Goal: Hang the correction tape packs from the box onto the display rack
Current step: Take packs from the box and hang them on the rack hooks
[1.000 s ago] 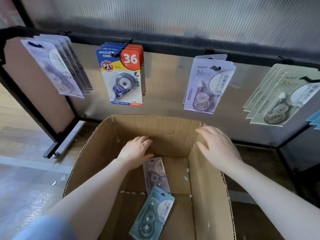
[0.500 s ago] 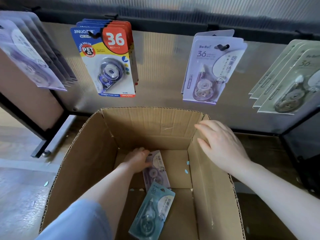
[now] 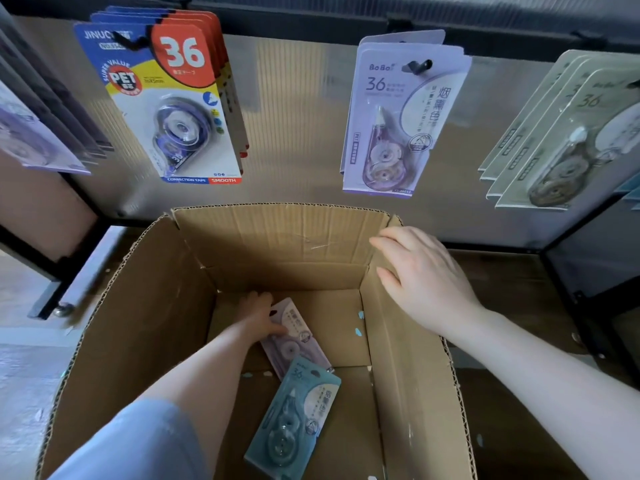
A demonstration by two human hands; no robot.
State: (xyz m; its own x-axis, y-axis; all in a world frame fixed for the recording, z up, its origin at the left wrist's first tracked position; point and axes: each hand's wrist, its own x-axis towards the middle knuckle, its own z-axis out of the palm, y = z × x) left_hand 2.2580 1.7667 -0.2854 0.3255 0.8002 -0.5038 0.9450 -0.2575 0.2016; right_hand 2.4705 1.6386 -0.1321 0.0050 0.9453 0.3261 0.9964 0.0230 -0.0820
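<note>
An open cardboard box stands on the floor under the display rack. On its bottom lie a lilac correction tape pack and, partly over it, a teal pack. My left hand is deep in the box, its fingers on the top left edge of the lilac pack with the thumb across its face. My right hand rests flat with straight fingers on the box's right wall near the far corner. On the rack hang blue and red packs, lilac packs and grey-green packs.
More lilac packs hang at the far left. The rack's black frame legs stand right of the box and a metal foot lies to its left. Small paper scraps dot the box bottom and the floor.
My left hand has gone from the box's far wall down to the bottom and onto the lilac pack. The view has moved closer to the box. My right hand has stayed on the right wall.
</note>
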